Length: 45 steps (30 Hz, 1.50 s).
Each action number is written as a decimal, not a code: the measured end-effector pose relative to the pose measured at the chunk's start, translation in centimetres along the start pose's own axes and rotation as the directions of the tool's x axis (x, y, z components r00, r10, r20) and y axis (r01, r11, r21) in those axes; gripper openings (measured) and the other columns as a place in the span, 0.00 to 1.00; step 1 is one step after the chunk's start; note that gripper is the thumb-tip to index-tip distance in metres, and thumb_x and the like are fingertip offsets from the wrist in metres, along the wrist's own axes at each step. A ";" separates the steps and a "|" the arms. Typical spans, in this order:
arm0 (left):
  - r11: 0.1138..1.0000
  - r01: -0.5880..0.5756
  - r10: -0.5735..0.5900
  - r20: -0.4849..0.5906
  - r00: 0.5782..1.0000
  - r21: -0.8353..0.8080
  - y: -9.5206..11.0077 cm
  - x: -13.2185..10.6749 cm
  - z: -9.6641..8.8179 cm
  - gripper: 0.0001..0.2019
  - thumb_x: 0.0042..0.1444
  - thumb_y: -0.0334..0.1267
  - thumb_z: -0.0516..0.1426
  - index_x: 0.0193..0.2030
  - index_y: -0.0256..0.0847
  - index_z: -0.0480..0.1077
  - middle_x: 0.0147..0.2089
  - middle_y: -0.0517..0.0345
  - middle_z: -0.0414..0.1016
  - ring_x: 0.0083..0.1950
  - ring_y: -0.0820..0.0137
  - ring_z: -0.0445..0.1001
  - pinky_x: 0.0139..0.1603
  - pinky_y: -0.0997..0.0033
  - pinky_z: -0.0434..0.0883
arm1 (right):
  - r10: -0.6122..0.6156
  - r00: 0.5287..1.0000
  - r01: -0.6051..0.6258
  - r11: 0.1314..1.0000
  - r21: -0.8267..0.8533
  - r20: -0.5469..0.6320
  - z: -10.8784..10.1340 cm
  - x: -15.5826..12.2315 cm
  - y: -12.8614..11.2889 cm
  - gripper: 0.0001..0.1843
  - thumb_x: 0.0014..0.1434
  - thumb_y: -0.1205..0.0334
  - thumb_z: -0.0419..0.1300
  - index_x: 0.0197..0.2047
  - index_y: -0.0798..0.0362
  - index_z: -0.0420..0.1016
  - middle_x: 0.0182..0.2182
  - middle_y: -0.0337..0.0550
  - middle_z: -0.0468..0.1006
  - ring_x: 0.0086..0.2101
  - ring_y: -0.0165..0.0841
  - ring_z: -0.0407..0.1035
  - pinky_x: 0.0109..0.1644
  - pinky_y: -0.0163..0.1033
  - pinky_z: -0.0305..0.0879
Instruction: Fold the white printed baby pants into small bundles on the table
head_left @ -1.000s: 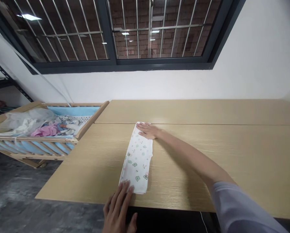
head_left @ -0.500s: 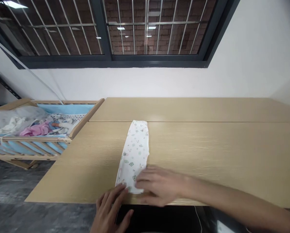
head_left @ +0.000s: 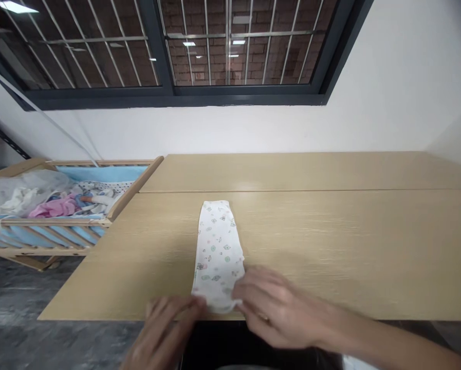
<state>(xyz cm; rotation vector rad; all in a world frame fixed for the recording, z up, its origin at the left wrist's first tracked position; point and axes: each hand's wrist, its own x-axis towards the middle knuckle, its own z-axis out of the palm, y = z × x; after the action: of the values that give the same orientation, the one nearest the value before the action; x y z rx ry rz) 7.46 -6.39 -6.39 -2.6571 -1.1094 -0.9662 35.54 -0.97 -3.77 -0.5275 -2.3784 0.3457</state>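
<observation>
A narrow, lengthwise-folded pair of white baby pants (head_left: 218,246) with a small green and pink print lies flat on the wooden table, its slimmer end pointing away from me. My right hand (head_left: 278,306) pinches the near right corner between thumb and fingers. At the near left corner is my left hand (head_left: 164,329), somewhat blurred, its thumb and fingertips drawn together on the fabric edge. The near edge of the pants lies close to the table's front edge, between both hands.
The pale wooden table (head_left: 330,241) has a seam across its back part. To the left stands a wooden crib (head_left: 135,194) with blue lining, holding a pink cloth (head_left: 56,206) and other fabrics. Behind the table are a white wall and a barred window (head_left: 230,92).
The pants have turned slightly, their far end shifting left and toward me. My right hand has moved right and closed on the near right corner; my left fingers have drawn together at the left corner.
</observation>
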 end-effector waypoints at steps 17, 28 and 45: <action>0.831 0.502 -0.549 0.213 0.808 0.239 -16.7 19.6 11.7 0.12 0.67 0.32 0.49 0.41 0.38 0.75 0.46 0.46 0.76 0.51 0.59 0.73 0.52 0.62 0.67 | 0.670 0.737 -0.674 0.738 -0.027 -0.085 4.1 12.3 20.5 0.11 0.60 0.72 0.54 0.39 0.55 0.78 0.39 0.48 0.80 0.42 0.37 0.72 0.47 0.38 0.65; 0.853 0.323 -0.408 0.138 0.902 0.409 -5.6 11.1 9.4 0.23 0.70 0.46 0.46 0.56 0.29 0.70 0.62 0.29 0.70 0.60 0.45 0.71 0.57 0.46 0.68 | 0.311 0.949 -0.297 0.938 -0.181 0.052 3.0 10.8 16.9 0.26 0.72 0.57 0.46 0.69 0.58 0.61 0.65 0.57 0.65 0.65 0.43 0.59 0.69 0.49 0.54; 0.846 0.276 -0.423 0.257 0.869 0.457 -2.8 5.4 10.3 0.22 0.69 0.42 0.47 0.62 0.32 0.69 0.66 0.35 0.68 0.66 0.52 0.70 0.57 0.52 0.74 | 0.241 0.861 -0.168 0.966 -0.198 0.447 7.6 12.0 23.0 0.34 0.73 0.48 0.40 0.76 0.54 0.43 0.75 0.45 0.41 0.73 0.39 0.35 0.76 0.52 0.31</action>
<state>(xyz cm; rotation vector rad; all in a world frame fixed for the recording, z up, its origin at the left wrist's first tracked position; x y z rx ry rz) 13.77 2.21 -11.73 -2.3637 -1.7108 -0.2344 28.65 24.03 -11.44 -0.8557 -2.8399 0.4273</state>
